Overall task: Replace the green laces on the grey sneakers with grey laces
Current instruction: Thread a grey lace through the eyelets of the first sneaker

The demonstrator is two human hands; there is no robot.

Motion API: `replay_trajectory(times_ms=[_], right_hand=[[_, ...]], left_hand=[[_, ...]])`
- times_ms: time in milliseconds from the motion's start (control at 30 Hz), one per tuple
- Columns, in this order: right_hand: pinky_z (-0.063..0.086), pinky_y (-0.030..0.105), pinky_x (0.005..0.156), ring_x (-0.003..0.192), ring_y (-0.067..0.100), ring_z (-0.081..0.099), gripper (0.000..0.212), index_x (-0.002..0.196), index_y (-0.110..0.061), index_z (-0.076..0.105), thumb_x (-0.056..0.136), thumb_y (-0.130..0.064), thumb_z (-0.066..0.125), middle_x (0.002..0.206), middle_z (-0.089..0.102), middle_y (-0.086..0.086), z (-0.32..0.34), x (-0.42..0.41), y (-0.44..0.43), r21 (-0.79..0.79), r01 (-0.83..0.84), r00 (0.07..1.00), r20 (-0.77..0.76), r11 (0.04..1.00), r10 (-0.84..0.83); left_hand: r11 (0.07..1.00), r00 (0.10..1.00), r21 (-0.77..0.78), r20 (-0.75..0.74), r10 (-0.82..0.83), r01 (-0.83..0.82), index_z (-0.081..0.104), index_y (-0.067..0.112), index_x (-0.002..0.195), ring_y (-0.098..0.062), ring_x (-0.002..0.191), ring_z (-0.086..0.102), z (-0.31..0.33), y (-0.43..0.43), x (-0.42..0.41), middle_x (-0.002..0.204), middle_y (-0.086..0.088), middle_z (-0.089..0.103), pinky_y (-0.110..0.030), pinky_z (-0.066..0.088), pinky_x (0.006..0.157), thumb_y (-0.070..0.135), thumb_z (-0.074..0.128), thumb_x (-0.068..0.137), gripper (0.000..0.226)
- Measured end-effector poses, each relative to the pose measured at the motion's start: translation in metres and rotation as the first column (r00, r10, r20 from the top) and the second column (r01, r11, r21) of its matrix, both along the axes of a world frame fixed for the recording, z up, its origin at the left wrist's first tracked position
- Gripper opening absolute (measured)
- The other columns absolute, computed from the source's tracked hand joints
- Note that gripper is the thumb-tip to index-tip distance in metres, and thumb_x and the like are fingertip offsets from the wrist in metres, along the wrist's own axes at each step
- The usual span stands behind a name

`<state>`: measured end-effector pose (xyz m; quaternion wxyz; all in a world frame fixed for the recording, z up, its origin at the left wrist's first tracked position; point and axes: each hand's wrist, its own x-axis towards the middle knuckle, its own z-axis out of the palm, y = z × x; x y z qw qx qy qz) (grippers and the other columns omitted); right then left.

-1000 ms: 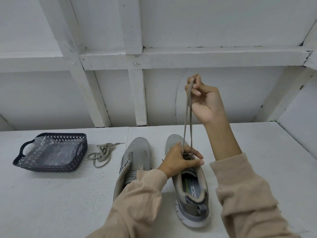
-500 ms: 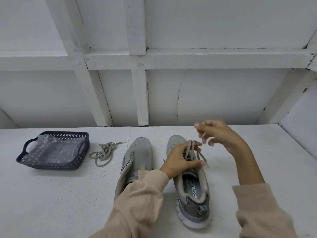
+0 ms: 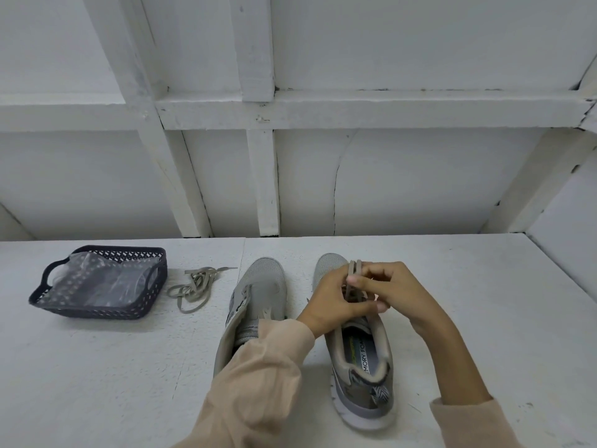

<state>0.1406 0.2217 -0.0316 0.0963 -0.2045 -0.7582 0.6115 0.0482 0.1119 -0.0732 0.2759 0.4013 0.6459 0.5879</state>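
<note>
Two grey sneakers stand side by side on the white table, toes pointing away. The left sneaker (image 3: 258,295) has no lace and its tongue hangs open. Over the lace area of the right sneaker (image 3: 361,367) both hands meet. My left hand (image 3: 332,302) grips the shoe's upper and the grey lace (image 3: 353,268), whose loop sticks up above the fingers. My right hand (image 3: 394,289) pinches the same lace from the right. The eyelets are hidden under my hands.
A loose grey-green lace (image 3: 193,286) lies tangled on the table left of the sneakers. Further left stands a dark mesh basket (image 3: 97,308) holding a clear plastic bag. A white framed wall rises behind the table.
My right hand has come down from holding the lace high above the shoe to the shoe's top, where it joins my left hand on the lace.
</note>
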Motion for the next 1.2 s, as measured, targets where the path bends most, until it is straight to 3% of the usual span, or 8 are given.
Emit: replay_trajectory(times_ms=[67, 167, 333, 467, 667, 800, 1033, 1200], right_hand=[[0.036, 0.018, 0.05, 0.062, 0.016, 0.048, 0.012, 0.082, -0.009, 0.073, 0.087, -0.019, 0.07, 0.071, 0.063, 0.014, 0.006, 0.001, -0.001, -0.032, 0.006, 0.999, -0.043, 0.999, -0.007], [0.034, 0.021, 0.048, 0.059, 0.013, 0.048, 0.01, 0.083, -0.006, 0.071, 0.09, -0.012, 0.066, 0.074, 0.063, 0.007, 0.022, 0.002, -0.001, -0.057, 0.007, 0.988, -0.151, 0.998, -0.015], [0.037, 0.021, 0.045, 0.057, 0.016, 0.052, 0.016, 0.094, 0.002, 0.068, 0.092, -0.013, 0.062, 0.074, 0.065, 0.009, 0.047, 0.001, -0.005, -0.081, 0.035, 0.963, -0.263, 0.996, -0.055], [0.032, 0.022, 0.045, 0.051, 0.015, 0.048, 0.019, 0.096, -0.002, 0.067, 0.095, -0.019, 0.058, 0.068, 0.065, 0.005, 0.054, 0.0, -0.006, -0.07, 0.094, 0.948, -0.299, 0.993, -0.111], [0.034, 0.019, 0.044, 0.052, 0.015, 0.049, 0.024, 0.118, -0.009, 0.063, 0.097, -0.008, 0.052, 0.08, 0.066, 0.006, 0.07, 0.003, -0.004, -0.109, 0.119, 0.899, -0.411, 0.987, -0.153], [0.035, 0.02, 0.044, 0.051, 0.015, 0.048, 0.026, 0.118, -0.01, 0.064, 0.099, -0.02, 0.05, 0.071, 0.059, 0.004, 0.079, 0.004, -0.003, -0.1, 0.146, 0.871, -0.459, 0.984, -0.176], [0.03, 0.018, 0.044, 0.048, 0.013, 0.039, 0.029, 0.113, -0.017, 0.066, 0.101, -0.03, 0.045, 0.06, 0.05, 0.001, 0.086, 0.008, -0.011, 0.005, 0.179, 0.872, -0.464, 0.984, -0.156], [0.032, 0.016, 0.044, 0.046, 0.011, 0.036, 0.011, 0.103, -0.015, 0.052, 0.1, -0.025, 0.049, 0.056, 0.05, -0.002, 0.079, 0.008, -0.011, -0.002, 0.207, 0.889, -0.417, 0.978, -0.189]], left_hand=[[0.999, 0.996, 0.047, 0.086, -0.022, 0.018, 0.062, 0.017, 0.119, -0.004, 0.096, 0.066, 0.01, -0.003, -0.001, 0.102, 0.005, 0.07, -0.019, 0.051, 0.084, 0.006, 0.077, 0.077, 0.046], [0.991, 0.981, 0.116, 0.172, -0.092, 0.072, 0.057, 0.012, 0.13, -0.023, 0.103, 0.065, 0.03, -0.007, -0.007, 0.11, -0.011, 0.067, -0.036, 0.051, 0.096, 0.012, 0.068, 0.086, 0.045], [0.981, 0.93, 0.187, 0.367, -0.015, -0.058, 0.065, 0.019, 0.116, -0.011, 0.098, 0.064, 0.059, -0.008, -0.014, 0.099, 0.004, 0.068, -0.039, 0.044, 0.106, 0.028, 0.051, 0.1, 0.024], [0.951, 0.927, 0.238, 0.362, 0.102, -0.197, 0.066, 0.012, 0.11, -0.009, 0.078, 0.063, 0.079, -0.013, -0.022, 0.083, 0.006, 0.065, -0.037, 0.049, 0.095, 0.016, 0.045, 0.102, 0.023], [0.935, 0.951, 0.292, 0.287, 0.116, -0.203, 0.064, 0.012, 0.114, -0.01, 0.068, 0.058, 0.097, -0.023, -0.03, 0.075, 0.006, 0.061, -0.021, 0.051, 0.075, 0.02, 0.04, 0.104, 0.027], [0.918, 0.959, 0.331, 0.243, 0.143, -0.22, 0.06, 0.013, 0.115, -0.009, 0.061, 0.058, 0.107, -0.028, -0.033, 0.068, 0.007, 0.061, -0.02, 0.05, 0.067, 0.018, 0.036, 0.105, 0.026], [0.903, 0.964, 0.358, 0.2, 0.175, -0.238, 0.063, 0.015, 0.11, -0.012, 0.061, 0.057, 0.117, -0.036, -0.032, 0.072, 0.006, 0.06, -0.029, 0.051, 0.076, 0.019, 0.039, 0.105, 0.025], [0.94, 0.966, 0.282, 0.224, 0.128, -0.19, 0.068, 0.01, 0.105, -0.013, 0.067, 0.061, 0.107, -0.04, -0.025, 0.081, 0.003, 0.061, -0.031, 0.057, 0.077, 0.01, 0.048, 0.1, 0.02]])
